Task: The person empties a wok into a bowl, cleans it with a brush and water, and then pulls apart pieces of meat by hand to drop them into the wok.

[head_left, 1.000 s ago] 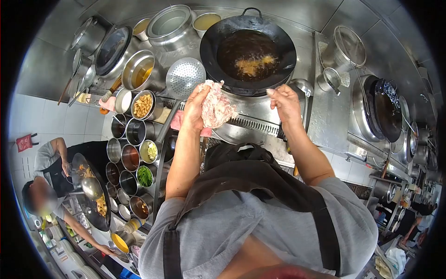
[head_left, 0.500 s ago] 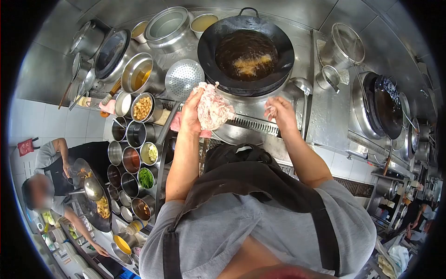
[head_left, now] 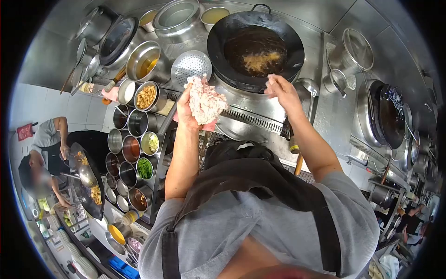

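My left hand (head_left: 185,110) is wrapped round a large, pale pink lump of raw, coated-looking meat (head_left: 208,101), held in front of the stove. My right hand (head_left: 282,92) hangs by the near right rim of a black wok (head_left: 217,49), its fingers curled together. Whatever the fingertips pinch, if anything, is too small to make out. Dark oil (head_left: 241,39) fills the bottom of the wok, and golden pieces (head_left: 262,61) fry in it. A perforated skimmer (head_left: 190,67) lies left of the wok, just beyond the meat.
Steel pots of ingredients stand on the left, among them fried chunks (head_left: 146,96) and chopped greens (head_left: 145,168). A ladle (head_left: 307,86) rests right of the wok. Farther right is a second wok (head_left: 392,114). A co-worker (head_left: 39,160) handles another wok (head_left: 86,186) at far left.
My right hand has moved forward to the wok's near rim. The meat stays in my left hand. The view has shifted slightly, and the co-worker's outstretched arm has drawn back.
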